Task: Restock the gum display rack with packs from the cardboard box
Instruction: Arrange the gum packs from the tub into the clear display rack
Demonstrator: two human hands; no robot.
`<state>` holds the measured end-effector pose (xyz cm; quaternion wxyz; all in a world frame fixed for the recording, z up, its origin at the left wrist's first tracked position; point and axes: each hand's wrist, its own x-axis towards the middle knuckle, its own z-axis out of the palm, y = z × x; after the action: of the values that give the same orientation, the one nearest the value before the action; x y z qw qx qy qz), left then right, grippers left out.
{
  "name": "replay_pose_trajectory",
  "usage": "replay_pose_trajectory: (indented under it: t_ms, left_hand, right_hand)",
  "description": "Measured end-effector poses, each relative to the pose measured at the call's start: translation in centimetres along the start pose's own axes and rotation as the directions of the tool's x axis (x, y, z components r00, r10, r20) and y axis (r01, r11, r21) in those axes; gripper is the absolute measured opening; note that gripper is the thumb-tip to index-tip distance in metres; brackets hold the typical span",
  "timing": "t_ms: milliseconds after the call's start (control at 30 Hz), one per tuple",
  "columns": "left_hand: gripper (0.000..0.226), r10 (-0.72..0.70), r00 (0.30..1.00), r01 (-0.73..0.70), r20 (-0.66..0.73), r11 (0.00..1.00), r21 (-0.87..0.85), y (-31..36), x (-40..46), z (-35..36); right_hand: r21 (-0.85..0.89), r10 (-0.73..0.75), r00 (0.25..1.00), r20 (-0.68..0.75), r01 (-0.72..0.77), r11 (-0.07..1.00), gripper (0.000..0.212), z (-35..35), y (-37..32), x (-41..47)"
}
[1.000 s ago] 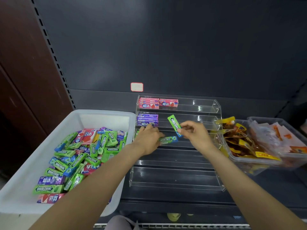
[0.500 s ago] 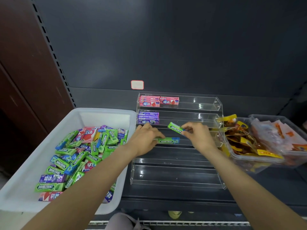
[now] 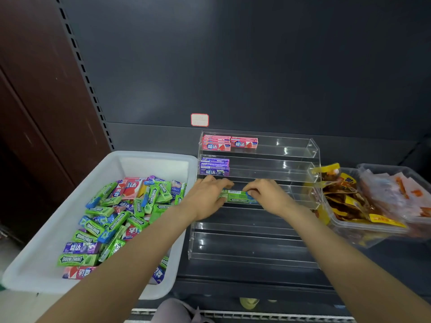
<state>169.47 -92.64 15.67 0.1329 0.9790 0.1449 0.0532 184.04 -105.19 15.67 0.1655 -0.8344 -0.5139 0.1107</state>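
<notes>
Both hands on green Doublemint packs [image 3: 239,197] at the third tier of the clear acrylic gum rack [image 3: 293,157]: right hand [image 3: 264,194] has fingers curled pinching the right end of the stack, left hand [image 3: 210,194] curled over the left end. Packs lie flat, labels forward. Pink gum packs [image 3: 229,142] sit on the top tier, purple packs [image 3: 214,166] on the second, both at left. White plastic bin [image 3: 37,264] beside the rack holds mixed loose gum packs [image 3: 112,220]. Clear snack tub [image 3: 345,226] sits right of the rack.

"DOUBLEMINT" stands on the green gum pack [image 3: 240,198] in the rack's third tier and on green packs [image 3: 78,259] in the white bin at left. Pink packs [image 3: 216,146] and purple packs [image 3: 214,171] on the far tiers carry "益达".
</notes>
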Motion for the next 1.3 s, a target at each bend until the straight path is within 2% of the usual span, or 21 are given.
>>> replay_pose_trajectory:
  t_ms: [167,267,467,667,867,1300]
  left_hand:
    - [0.040,0.043,0.999,-0.044,0.013,0.995,0.086,-0.1,0.4,0.1]
    - [0.040,0.047,0.999,-0.048,0.017,0.993,0.111,0.0,0.6,0.1]
    - [0.042,0.037,0.998,-0.041,0.046,0.995,0.093,0.0,0.8,0.2]
    - [0.044,0.056,0.997,-0.062,0.050,0.990,0.129,0.3,1.0,0.2]
    - [0.043,0.072,0.997,-0.073,0.011,0.983,0.168,0.1,0.8,0.5]
    - [0.043,0.064,0.998,-0.059,-0.027,0.987,0.149,0.3,0.8,0.8]
  right_hand:
    - [0.108,-0.004,0.997,0.075,-0.004,0.994,0.027,-0.4,-0.2,-0.1]
    - [0.102,-0.004,0.990,0.141,-0.010,0.995,0.032,-0.7,0.1,-0.1]
    - [0.046,-0.027,0.995,0.098,0.022,0.999,0.029,-0.4,0.2,0.2]
    - [0.015,-0.008,0.999,0.046,0.008,1.000,0.036,-0.3,0.5,-0.2]
    - [0.003,-0.031,0.999,-0.016,0.031,1.000,0.028,0.5,0.6,-0.3]
    - [-0.041,-0.019,1.000,-0.012,0.018,0.999,0.046,0.6,0.2,0.0]
